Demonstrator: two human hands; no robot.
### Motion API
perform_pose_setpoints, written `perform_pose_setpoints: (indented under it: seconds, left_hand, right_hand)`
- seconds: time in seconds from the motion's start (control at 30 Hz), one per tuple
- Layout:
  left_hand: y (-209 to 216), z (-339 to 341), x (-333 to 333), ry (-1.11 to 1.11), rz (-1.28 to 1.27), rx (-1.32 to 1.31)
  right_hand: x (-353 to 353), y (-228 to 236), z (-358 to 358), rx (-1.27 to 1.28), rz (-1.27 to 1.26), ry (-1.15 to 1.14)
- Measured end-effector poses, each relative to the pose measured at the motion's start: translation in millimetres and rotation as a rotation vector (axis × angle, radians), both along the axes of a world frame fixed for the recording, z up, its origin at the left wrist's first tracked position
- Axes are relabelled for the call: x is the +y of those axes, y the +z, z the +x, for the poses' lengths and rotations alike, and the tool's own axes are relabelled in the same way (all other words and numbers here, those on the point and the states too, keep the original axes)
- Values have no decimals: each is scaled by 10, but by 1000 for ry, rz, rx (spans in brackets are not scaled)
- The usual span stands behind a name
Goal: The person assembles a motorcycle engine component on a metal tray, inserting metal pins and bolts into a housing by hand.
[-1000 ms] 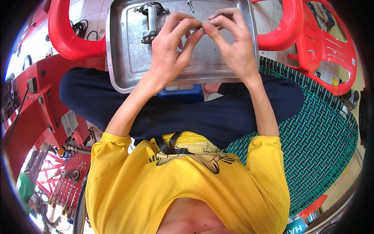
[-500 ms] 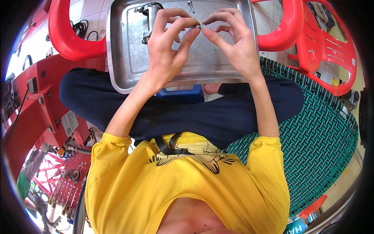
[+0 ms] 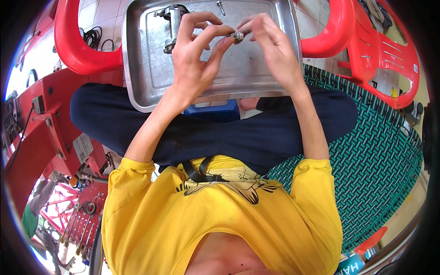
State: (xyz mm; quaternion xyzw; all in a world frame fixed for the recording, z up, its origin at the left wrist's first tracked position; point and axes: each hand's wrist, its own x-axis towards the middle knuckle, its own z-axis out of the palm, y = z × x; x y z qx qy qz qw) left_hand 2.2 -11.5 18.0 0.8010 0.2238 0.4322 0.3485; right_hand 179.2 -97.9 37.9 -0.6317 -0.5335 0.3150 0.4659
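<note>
We wear a yellow short-sleeved shirt with a black-lined print. Our long trousers are navy.

A workshop, shown by the red perforated tool panel and metal tray of mechanical parts.

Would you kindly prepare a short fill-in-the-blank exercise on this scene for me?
1. The left hand pinches a small metal fastener between a finger and its ____.
2. The larger metal assembly lies toward the person's ____ side of the tray.
3. A loose bolt lies to the ____ of that assembly.
4. The person's shirt is mainly ____ in colour.

Missing words: thumb; left; right; yellow.
</note>
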Motion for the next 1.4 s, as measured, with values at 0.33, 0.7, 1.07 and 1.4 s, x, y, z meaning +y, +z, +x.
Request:
perform_pose_setpoints:
  seconds: [0.33,0.7,1.07,1.4]
  left_hand:
    - [-21,15,-6,13,-3,-8]
    - [-37,23,-7,19,-11,-13]
    - [-45,30,11,1,-55,-18]
    - [-33,38,15,-2,-60,-19]
  right_hand:
    - [-10,-6,30,-7,-50,5]
    - [-27,-33,36,-15,-60,24]
    - [-20,46,-42,-41,-40,-21]
    - [-25,-15,-6,29,-127,-34]
